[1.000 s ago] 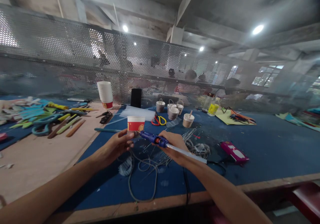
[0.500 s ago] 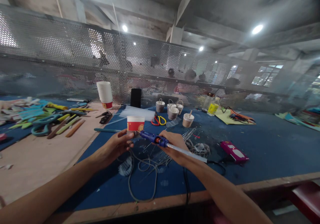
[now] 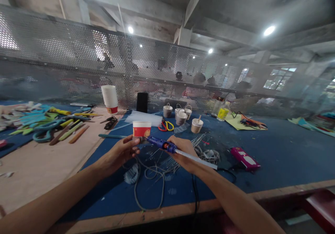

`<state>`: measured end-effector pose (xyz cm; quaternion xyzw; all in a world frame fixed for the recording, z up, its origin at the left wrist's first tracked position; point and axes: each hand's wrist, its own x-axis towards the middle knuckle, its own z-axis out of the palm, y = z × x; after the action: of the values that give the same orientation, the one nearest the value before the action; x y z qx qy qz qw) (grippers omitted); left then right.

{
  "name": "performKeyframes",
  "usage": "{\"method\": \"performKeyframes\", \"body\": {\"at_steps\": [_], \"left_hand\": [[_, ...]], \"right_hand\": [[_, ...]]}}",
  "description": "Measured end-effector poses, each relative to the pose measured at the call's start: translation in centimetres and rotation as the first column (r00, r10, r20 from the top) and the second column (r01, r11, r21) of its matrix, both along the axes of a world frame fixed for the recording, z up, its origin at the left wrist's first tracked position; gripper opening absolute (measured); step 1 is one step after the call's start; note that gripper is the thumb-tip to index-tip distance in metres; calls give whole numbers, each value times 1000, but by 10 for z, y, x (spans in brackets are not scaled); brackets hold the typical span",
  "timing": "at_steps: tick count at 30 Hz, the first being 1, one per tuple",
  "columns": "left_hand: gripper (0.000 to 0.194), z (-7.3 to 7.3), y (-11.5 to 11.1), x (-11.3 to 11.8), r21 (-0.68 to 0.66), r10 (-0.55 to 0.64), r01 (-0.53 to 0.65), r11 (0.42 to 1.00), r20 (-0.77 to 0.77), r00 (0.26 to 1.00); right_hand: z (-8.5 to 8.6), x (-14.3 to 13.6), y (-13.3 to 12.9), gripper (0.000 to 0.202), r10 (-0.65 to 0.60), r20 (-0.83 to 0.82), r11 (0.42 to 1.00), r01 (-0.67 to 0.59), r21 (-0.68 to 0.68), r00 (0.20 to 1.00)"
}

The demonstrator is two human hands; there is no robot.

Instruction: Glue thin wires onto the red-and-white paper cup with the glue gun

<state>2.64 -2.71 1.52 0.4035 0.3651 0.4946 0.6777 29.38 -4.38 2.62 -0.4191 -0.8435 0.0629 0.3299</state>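
Observation:
A white and red paper cup [image 3: 141, 129] is held upright by its lower part in my left hand [image 3: 123, 151], thumb and fingers closed on it. Grey cord seems to wrap the cup's base, partly behind the fingers. My right hand [image 3: 183, 150] grips a blue hot glue gun [image 3: 158, 142], its nozzle at the cup's lower right side. A clear glue stick [image 3: 196, 159] sticks out of the gun's back end. Loose grey cord [image 3: 149, 173] lies in loops on the blue mat beneath both hands.
Several cord-wrapped cups [image 3: 181, 117], scissors [image 3: 166, 126] and a stack of paper cups [image 3: 109, 98] stand or lie behind. A magenta device [image 3: 245, 159] and a bottle [image 3: 223, 112] are right. Cutting tools [image 3: 57, 129] lie left. A perforated metal screen [image 3: 151, 59] borders the back.
Almost nothing differs. The glue gun's tip has shifted very slightly along the cup's lower side, while both hands keep their holds.

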Motion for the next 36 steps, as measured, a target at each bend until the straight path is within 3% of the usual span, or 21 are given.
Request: {"method": "performKeyframes", "body": {"at_steps": [9, 30, 36], "left_hand": [[22, -6, 3, -4, 4, -4, 4, 1000, 4, 1000], [32, 2, -1, -2, 12, -1, 1, 1000, -8, 1000], [32, -4, 3, -4, 10, -7, 7, 1000, 16, 1000]], "right_hand": [[0, 1, 1, 12, 12, 2, 1000, -12, 4, 1000], [0, 2, 1, 10, 19, -7, 1000, -19, -12, 1000], [0, 4, 3, 12, 17, 7, 1000, -17, -17, 1000]]}}
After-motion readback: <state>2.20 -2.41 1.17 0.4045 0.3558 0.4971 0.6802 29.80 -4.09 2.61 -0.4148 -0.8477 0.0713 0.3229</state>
